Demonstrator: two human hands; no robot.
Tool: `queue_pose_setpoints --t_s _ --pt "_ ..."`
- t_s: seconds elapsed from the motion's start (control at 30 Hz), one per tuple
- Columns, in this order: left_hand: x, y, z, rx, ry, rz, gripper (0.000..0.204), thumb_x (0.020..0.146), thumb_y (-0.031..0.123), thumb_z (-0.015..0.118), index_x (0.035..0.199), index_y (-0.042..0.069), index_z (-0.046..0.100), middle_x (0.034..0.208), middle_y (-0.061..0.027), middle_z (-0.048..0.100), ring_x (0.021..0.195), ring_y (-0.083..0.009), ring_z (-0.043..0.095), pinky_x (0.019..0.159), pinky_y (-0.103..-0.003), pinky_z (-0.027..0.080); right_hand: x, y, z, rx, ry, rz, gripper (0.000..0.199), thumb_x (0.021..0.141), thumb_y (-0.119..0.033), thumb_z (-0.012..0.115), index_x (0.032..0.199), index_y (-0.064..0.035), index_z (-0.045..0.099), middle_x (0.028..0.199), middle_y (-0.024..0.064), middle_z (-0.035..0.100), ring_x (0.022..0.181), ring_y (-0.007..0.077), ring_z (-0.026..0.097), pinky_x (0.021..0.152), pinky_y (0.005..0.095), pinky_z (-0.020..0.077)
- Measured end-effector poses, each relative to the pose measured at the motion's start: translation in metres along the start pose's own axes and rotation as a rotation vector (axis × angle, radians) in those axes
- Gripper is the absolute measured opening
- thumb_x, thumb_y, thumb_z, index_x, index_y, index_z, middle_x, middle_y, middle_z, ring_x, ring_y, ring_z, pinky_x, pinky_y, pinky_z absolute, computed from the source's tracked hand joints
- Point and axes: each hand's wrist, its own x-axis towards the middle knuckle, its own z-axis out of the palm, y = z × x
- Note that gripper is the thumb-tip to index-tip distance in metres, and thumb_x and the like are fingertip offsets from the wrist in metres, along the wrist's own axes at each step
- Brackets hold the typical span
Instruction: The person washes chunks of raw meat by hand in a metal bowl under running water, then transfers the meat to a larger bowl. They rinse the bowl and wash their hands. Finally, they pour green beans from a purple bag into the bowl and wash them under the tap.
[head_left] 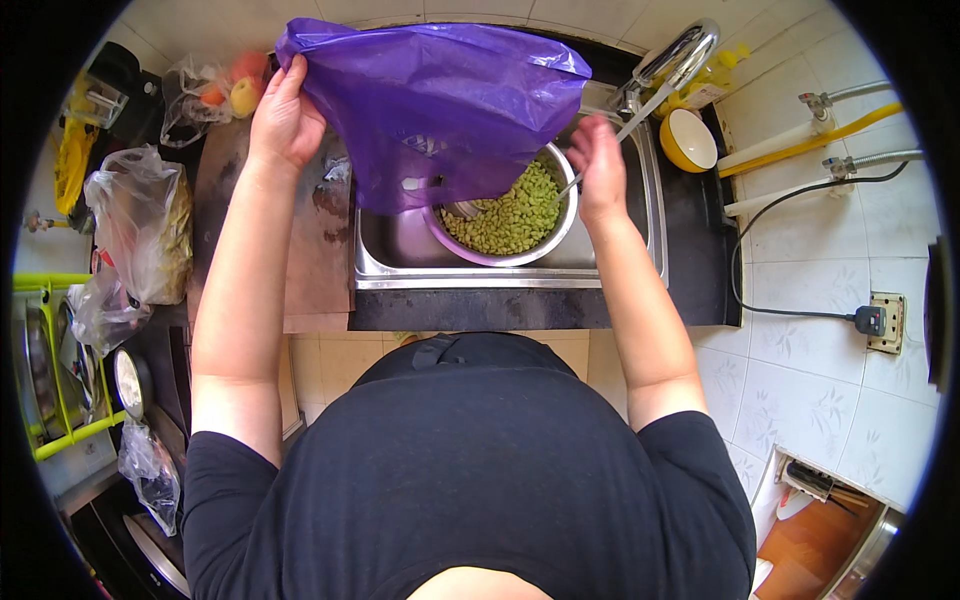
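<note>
A translucent purple plastic bag (450, 95) hangs spread out over the sink (390, 245). My left hand (287, 120) is closed on its upper left corner. My right hand (598, 165) is raised at the sink's right side, beside the stream from the faucet (680, 55). Its fingers look stretched out and somewhat blurred, with nothing visible in them. Under the bag stands a metal bowl (500, 258) of small green pieces (515, 215), perhaps shelled beans. Water runs into this bowl. The bag hides the bowl's far left part and a metal object inside it.
A brown board (310, 270) lies left of the sink. Farther left are a clear bag of food (145, 220), fruit in plastic (245, 92) and a green rack (60, 350). A yellow bowl (688, 140) sits right of the sink, near a plugged-in black cord (800, 313).
</note>
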Motion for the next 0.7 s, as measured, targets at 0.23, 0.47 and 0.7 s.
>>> queue_pose_setpoints --t_s 0.23,0.47,0.7 --pt "-0.004 -0.024 0.010 -0.038 -0.074 -0.074 0.021 0.092 0.015 0.045 0.107 0.005 0.055 0.107 -0.0078 0.059 0.100 -0.0205 0.055 0.092 -0.036 0.042 -0.019 -0.058 0.045 0.051 -0.286 -0.153 0.069 0.090 -0.038 0.044 0.138 0.0009 0.011 0.143 0.0158 0.014 0.132 0.0234 0.015 0.107 0.0328 0.0112" --pt "-0.012 -0.024 0.019 -0.105 -0.070 -0.114 0.027 0.094 0.020 0.039 0.115 0.005 0.048 0.115 -0.0092 0.054 0.106 -0.0241 0.052 0.095 -0.041 0.039 -0.002 -0.046 0.022 -0.287 0.011 -0.236 0.067 0.077 -0.020 0.066 0.130 0.0037 0.032 0.122 0.0202 0.047 0.107 0.0249 0.051 0.088 0.0334 0.0422" --pt "-0.022 0.004 0.016 0.116 -0.128 0.044 0.024 0.088 0.016 0.053 0.109 0.004 0.053 0.107 -0.0051 0.059 0.096 -0.0157 0.056 0.085 -0.030 0.044 0.000 -0.087 0.034 -0.609 -0.027 -0.322 0.025 0.080 -0.021 0.061 0.091 0.0014 0.063 0.079 0.0038 0.064 0.069 0.0089 0.055 0.065 0.0245 0.0435"
